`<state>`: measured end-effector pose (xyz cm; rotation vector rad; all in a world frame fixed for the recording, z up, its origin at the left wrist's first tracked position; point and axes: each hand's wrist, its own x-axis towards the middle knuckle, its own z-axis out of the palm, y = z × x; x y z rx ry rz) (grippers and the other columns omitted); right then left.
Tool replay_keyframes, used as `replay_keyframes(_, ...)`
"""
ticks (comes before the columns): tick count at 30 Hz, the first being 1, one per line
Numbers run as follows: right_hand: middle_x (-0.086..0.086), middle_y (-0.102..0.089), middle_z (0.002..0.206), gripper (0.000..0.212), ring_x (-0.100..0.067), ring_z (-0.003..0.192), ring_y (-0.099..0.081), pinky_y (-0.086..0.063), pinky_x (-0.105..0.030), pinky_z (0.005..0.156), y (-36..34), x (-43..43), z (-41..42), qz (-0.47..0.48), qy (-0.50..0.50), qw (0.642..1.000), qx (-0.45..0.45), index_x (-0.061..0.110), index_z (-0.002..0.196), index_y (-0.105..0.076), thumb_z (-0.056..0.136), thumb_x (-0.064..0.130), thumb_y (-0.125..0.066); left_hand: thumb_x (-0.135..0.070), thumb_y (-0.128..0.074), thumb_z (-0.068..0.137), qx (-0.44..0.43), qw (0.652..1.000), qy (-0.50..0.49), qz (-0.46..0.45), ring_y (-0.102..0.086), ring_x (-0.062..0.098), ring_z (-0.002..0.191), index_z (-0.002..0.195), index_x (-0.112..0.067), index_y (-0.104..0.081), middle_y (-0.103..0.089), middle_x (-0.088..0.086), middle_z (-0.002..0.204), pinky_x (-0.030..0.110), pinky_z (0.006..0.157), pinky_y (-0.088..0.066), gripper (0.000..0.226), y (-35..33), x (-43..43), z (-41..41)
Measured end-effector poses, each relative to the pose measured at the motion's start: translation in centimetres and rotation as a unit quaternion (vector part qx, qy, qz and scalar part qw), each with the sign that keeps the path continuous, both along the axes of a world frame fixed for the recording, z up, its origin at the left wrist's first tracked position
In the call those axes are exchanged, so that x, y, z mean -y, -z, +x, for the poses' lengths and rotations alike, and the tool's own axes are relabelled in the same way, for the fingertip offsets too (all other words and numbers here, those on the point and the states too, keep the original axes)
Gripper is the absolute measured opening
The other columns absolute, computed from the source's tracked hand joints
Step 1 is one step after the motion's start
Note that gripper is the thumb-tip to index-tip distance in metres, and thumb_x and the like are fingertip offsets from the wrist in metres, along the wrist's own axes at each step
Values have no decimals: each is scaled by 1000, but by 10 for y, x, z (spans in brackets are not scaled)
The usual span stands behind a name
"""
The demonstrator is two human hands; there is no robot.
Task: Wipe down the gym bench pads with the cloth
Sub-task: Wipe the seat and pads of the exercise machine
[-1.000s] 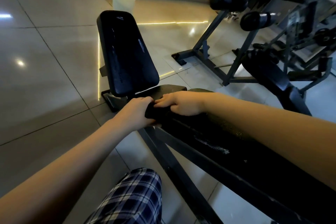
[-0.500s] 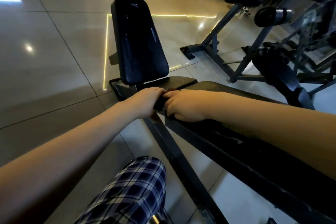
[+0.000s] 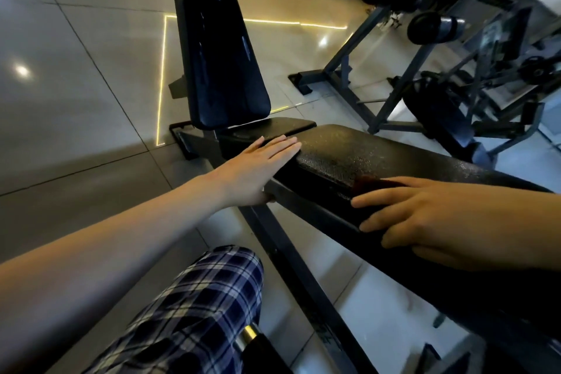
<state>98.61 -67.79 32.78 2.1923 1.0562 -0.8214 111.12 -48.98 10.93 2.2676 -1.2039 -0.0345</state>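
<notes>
One cloth [image 3: 374, 184] lies under right hand [image 3: 431, 218]; left hand [image 3: 258, 168] touches bench pad [image 3: 358, 146].

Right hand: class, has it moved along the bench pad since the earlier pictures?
Yes. The right hand has slid along the bench pad toward the person, away from the pad's end by the upright backrest.

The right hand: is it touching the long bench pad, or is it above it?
Touching. The head view shows the right hand lying on the long bench pad, its fingers spread flat over the near edge with no gap.
</notes>
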Motion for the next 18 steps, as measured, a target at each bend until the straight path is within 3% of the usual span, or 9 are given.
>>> replay_keyframes(3, 18, -52, 136, 41, -5, 143, -16, -8, -34, 115, 20, -19, 23, -6, -2, 1000, -12, 33, 107, -68, 89, 36, -32, -24, -77, 82, 4, 999, 12, -30, 1, 15, 151, 156, -20, -6, -6, -2, 164, 31, 121, 1, 103, -3, 6, -6)
replay_keyframes(5, 14, -43, 145, 36, -9, 146, -7, 2, -33, 117, 44, -35, 49, -34, 3, 999, 9, 27, 122, -62, 97, 30, -36, -22, -78, 80, -27, 997, 11, -67, -12, 17, 150, 155, -17, -18, -19, 2, 162, 29, 121, -5, 96, -10, 6, -8)
replay_keyframes(8, 10, -51, 137, 32, -16, 143, -17, -7, -37, 117, 72, -58, 77, -56, 2, 998, 25, 24, 120, -64, 98, 26, -40, -17, -77, 76, -75, 990, 10, -120, -36, 19, 140, 149, -16, -35, -42, 4, 149, 44, 117, -28, 85, -14, 0, -2)
replay_keyframes(10, 11, -51, 138, 32, -16, 143, -17, -10, -40, 118, 74, -61, 79, -65, -3, 997, 33, 25, 119, -64, 97, 24, -41, -13, -77, 74, -86, 992, 3, -93, -32, 19, 143, 151, -20, -29, -37, 1, 154, 52, 116, -27, 91, -9, -4, 2)
replay_keyframes(15, 16, -40, 147, 31, -5, 146, -3, 9, -29, 114, 39, -27, 33, -19, 36, 999, 13, 28, 123, -62, 97, 25, -43, -25, -78, 81, -66, 998, -12, -14, -11, 18, 150, 156, -17, -14, -17, 4, 163, 50, 121, -15, 98, -10, 1, -2)
replay_keyframes(18, 16, -57, 131, 31, -7, 141, -23, -7, -31, 116, 13, 4, -7, 61, 0, 997, 37, 31, 102, -72, 88, 32, -44, -29, -73, 86, -35, 999, 3, 19, 0, 21, 151, 156, -26, -2, -4, 3, 164, 44, 121, -2, 100, -16, 4, -10)
